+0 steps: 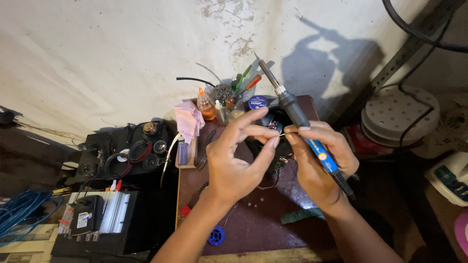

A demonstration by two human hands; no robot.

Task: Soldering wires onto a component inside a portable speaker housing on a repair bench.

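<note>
Down at the near edge of the dark maroon wooden surface (253,219) lies a small blue plastic spool (216,236), with a strip of dark green tape (301,215) to its right. Above these, both forearms rise to the middle of the view. The left hand (236,163) has its grip closed to a pinch, thumb and forefinger meeting on a thin bare wire (280,135), other fingers fanned out. The right hand (319,163) pinches the same wire from the other side, and a blue-handled soldering iron with a black collar (297,117) lies clamped across its fingers, metal tip aimed up at the wall. Farther back stand a small orange-capped bottle (206,106), a pink crumpled cloth (189,120) and a round blue tin (258,103) against the stained white wall (122,53).
</note>
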